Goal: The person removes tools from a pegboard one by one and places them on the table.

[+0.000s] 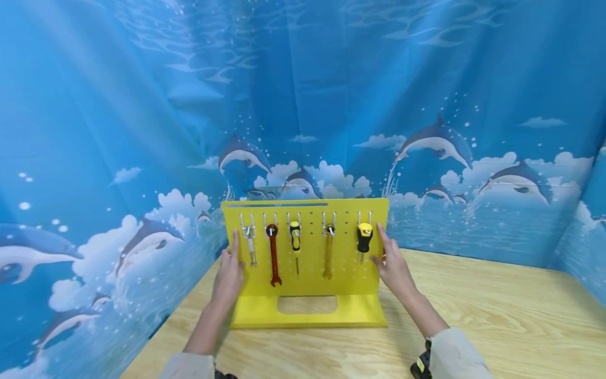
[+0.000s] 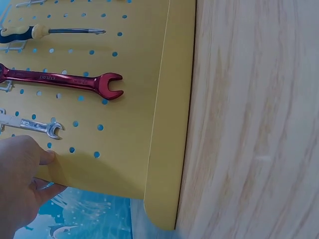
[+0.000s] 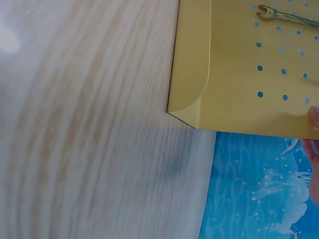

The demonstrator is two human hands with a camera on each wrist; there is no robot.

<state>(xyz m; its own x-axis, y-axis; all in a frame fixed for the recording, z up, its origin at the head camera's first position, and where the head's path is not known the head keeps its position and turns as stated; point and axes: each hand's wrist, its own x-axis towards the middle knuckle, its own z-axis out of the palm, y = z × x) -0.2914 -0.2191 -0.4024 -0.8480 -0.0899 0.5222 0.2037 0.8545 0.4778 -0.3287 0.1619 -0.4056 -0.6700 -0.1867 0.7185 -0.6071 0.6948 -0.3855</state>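
A yellow pegboard stand stands upright on the table, its foot toward me. My left hand grips its left side edge, fingertips on the front face. On the opposite edge my right hand holds the board between fingers and thumb. From hooks along the top hang, left to right, a small silver wrench, a red wrench, a slim yellow-black screwdriver, a gold-coloured wrench and a stubby yellow-black screwdriver. Only part of my right hand shows in the right wrist view.
The stand rests on a light wood-grain table. A blue curtain printed with dolphins and clouds hangs behind the table and along its left side. The board's foot has an oblong cutout in the middle.
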